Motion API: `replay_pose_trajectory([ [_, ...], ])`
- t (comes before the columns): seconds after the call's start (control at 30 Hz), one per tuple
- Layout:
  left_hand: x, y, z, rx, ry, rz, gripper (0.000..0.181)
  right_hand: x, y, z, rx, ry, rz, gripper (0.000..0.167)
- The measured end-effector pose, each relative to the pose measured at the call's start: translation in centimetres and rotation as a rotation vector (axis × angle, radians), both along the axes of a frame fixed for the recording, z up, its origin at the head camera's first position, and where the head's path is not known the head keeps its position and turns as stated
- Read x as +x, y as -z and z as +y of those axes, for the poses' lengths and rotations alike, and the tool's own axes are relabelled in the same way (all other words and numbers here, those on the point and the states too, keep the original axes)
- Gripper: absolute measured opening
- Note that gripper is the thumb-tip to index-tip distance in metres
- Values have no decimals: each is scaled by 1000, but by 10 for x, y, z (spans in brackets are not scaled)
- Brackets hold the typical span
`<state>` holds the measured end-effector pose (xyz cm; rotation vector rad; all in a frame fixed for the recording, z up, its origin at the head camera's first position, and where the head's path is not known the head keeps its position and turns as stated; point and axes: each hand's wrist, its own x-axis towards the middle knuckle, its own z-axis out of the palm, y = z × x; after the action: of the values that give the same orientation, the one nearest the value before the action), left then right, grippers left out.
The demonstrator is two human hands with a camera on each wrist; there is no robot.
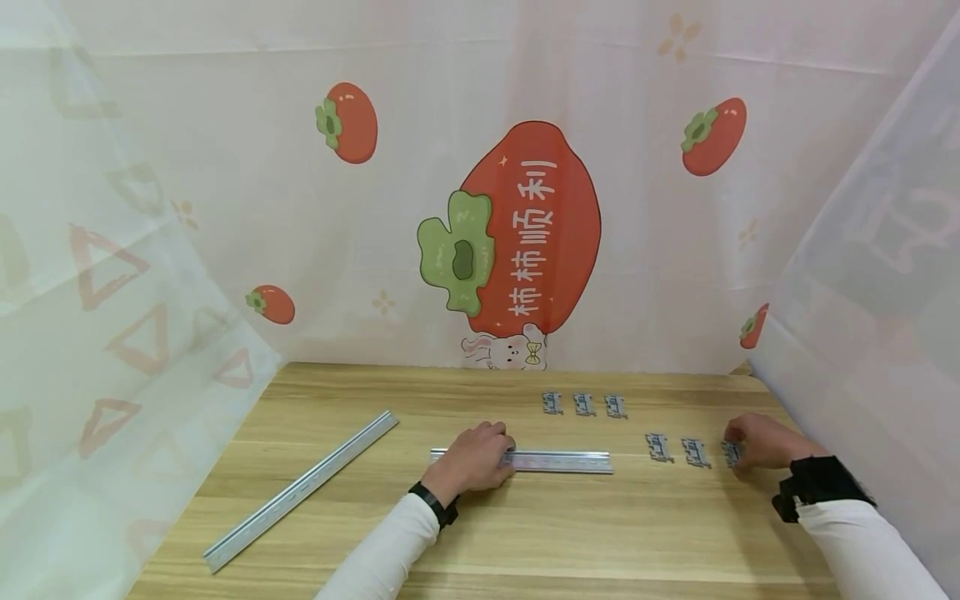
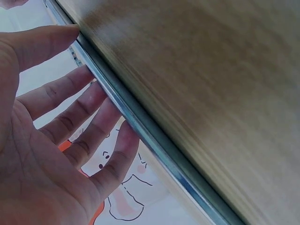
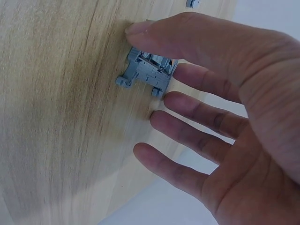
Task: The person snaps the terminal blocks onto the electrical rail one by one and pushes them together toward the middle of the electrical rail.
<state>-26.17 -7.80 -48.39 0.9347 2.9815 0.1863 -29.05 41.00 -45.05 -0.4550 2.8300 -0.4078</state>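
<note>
In the head view my left hand (image 1: 474, 457) grips a short slotted metal DIN rail (image 1: 562, 462) lying crosswise on the table. In the left wrist view, the fingertips meet one long edge of this rail (image 2: 154, 145) and the thumb lies against its other side. At the right, my right hand (image 1: 765, 442) has thumb and index finger at a small grey DIN-rail terminal block (image 1: 731, 454) flat on the tabletop. Up close, the thumb covers one end of the block (image 3: 150, 70); the index fingertip touches its side, and the other fingers are spread.
Left of the hands, a longer metal rail (image 1: 300, 492) lies diagonally on the wooden table (image 1: 570, 542). Two more terminal blocks (image 1: 695, 452) lie beside the right hand, and three others (image 1: 583, 405) form a row farther back. Printed curtains (image 1: 645, 275) border the back and sides.
</note>
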Motion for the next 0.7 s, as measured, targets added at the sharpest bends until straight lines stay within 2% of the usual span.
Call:
replay_pose_trajectory([
  [0.7,0,0,0,7,4,12,30,0,-1,0,-12,-34,11,43],
])
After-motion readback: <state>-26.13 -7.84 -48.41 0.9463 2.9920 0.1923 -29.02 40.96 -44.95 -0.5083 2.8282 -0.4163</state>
